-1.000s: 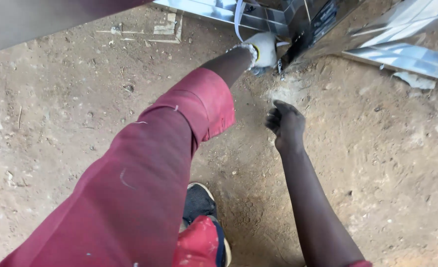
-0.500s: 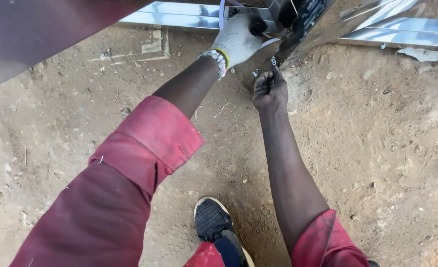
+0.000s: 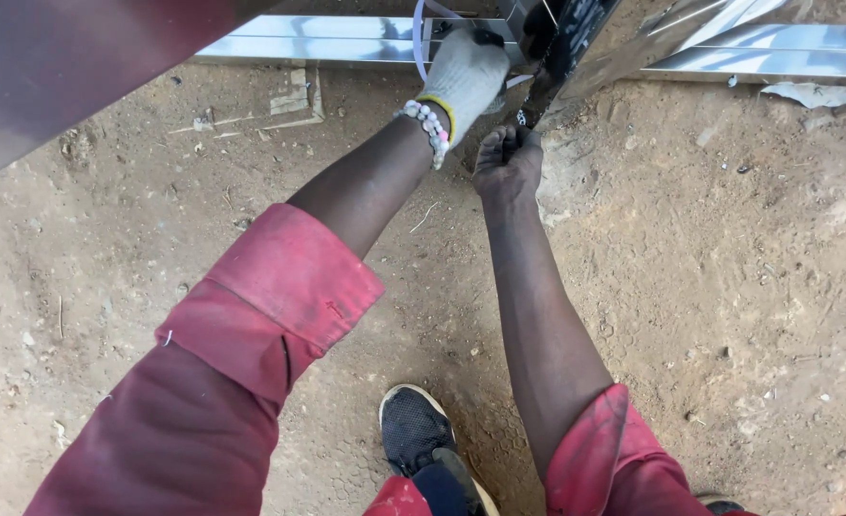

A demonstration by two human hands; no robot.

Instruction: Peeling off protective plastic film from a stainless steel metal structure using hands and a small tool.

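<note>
Bare dirt ground [image 3: 748, 287] carries shiny steel bars [image 3: 318, 48] along the top edge. Beside them, the gloved left hand [image 3: 466, 72] grips the steel frame [image 3: 585, 43], fingers curled shut. Just below, the bare right hand [image 3: 507, 162] pinches something dark, too small to identify. Cardboard scraps [image 3: 294, 96] lie left of the hands.

Bright, even daylight, outdoors. Soft shadows only; faint shade under the arms on the dirt ground [image 3: 748, 287]. Strong glare on the shiny steel sheets [image 3: 299, 48] along the top edge, highlights blown out. Focus sharp across the middle; sleeve [image 3: 155, 430] nearest the camera slightly soft. Mild wide-angle stretch at corners.
</note>
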